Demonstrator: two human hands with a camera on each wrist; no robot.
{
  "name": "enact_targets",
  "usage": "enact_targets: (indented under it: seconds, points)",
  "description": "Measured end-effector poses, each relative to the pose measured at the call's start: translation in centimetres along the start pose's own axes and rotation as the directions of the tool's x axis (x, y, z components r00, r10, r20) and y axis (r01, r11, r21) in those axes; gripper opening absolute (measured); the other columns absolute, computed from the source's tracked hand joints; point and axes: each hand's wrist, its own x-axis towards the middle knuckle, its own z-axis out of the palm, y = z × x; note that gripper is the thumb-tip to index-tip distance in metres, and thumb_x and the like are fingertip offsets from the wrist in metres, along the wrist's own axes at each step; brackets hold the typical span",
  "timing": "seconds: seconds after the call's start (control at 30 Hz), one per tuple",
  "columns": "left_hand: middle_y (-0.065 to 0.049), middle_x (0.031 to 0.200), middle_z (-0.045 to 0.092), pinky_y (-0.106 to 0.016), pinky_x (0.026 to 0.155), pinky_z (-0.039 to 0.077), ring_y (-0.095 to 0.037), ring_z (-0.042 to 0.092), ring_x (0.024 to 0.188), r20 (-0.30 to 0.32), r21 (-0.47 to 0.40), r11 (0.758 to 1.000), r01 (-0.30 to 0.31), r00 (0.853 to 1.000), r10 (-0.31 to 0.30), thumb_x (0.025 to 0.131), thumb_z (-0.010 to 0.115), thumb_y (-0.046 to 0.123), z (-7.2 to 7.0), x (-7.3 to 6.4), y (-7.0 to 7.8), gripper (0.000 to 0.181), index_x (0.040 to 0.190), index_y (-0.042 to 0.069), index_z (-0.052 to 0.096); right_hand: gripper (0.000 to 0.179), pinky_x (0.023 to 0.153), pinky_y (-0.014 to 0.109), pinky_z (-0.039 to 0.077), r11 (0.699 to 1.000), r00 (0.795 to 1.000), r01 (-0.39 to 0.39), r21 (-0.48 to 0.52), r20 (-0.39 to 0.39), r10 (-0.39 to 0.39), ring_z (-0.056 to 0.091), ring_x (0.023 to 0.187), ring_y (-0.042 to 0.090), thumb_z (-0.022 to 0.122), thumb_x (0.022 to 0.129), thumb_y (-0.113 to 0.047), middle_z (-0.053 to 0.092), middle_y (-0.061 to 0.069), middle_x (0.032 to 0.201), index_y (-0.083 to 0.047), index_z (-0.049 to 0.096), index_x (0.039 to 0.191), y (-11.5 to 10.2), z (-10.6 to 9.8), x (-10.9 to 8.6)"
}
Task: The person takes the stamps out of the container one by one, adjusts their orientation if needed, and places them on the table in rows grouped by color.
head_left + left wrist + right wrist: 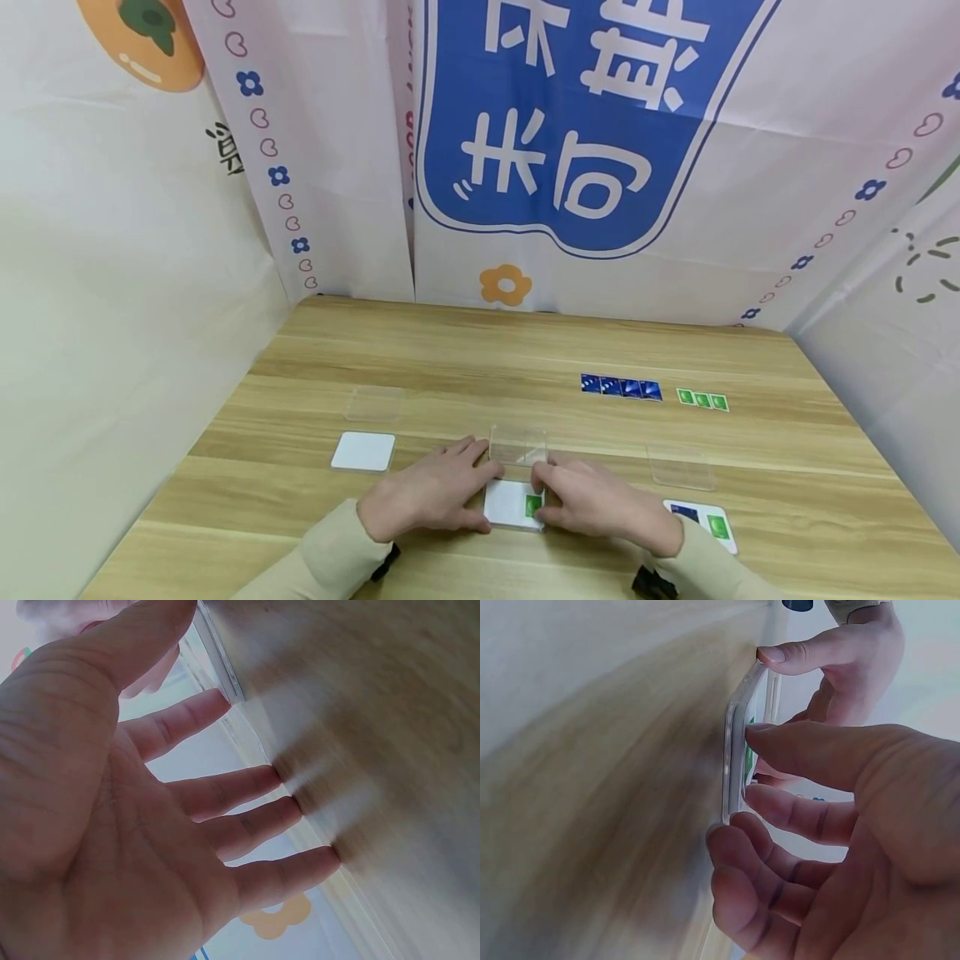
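Between the two hands lies a white card in a shallow clear case [504, 503], flat on the wooden table. My left hand [435, 492] is along its left side, thumb at the near corner and forefinger by the far corner. Its fingers are spread and fairly straight in the left wrist view. At the right end of the white card is a small green card [533, 505]. My right hand [588, 500] pinches this green card at its edges between thumb and forefinger, its other fingers curled beside the case. A clear lid [517, 445] stands just beyond.
Farther back lie a row of blue cards [621, 387] and a row of green cards [702, 400]. At left are a blank white card [363, 451] and a clear lid [375, 404]. At right are a card with blue and green pieces [702, 525] and another lid [681, 468].
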Motion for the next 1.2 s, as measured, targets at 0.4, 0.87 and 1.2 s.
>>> enact_targets:
  seconds: [0.4,0.87,1.2]
  points:
    - [-0.014,0.152,0.040,-0.057,0.106,0.043,-0.037,0.038,0.142,0.003,-0.009,1.000,0.001,1.000,-0.001,0.085,0.068,0.057,0.01,0.07,-0.03,0.063,0.137,0.027,0.050,0.022,0.055,0.017,0.040,0.999,1.000,-0.006,0.053,-0.018,0.007,0.044,0.063,0.000,0.078,0.082,-0.026,0.052,-0.010,0.077,-0.021,0.058,0.089,0.25,0.03,0.29]
    - [-0.015,0.154,0.038,-0.058,0.106,0.042,-0.037,0.037,0.143,0.019,-0.021,1.000,0.006,1.000,-0.005,0.085,0.067,0.058,-0.22,-0.01,0.01,0.064,0.138,0.027,0.049,0.016,0.056,0.016,0.041,0.998,0.996,0.044,0.054,-0.075,-0.040,0.045,0.063,-0.002,0.072,0.088,-0.018,0.052,-0.015,0.075,-0.022,0.058,0.083,0.61,0.49,0.70]
    - [-0.015,0.155,0.037,-0.058,0.107,0.041,-0.037,0.035,0.144,0.026,-0.032,0.999,0.016,1.000,-0.016,0.085,0.067,0.057,-0.26,-0.02,0.14,0.065,0.139,0.026,0.049,0.010,0.060,0.016,0.044,0.996,0.997,0.040,0.085,-0.068,-0.034,0.048,0.066,-0.002,0.069,0.090,-0.016,0.055,-0.015,0.078,-0.021,0.061,0.086,0.62,0.25,0.68]
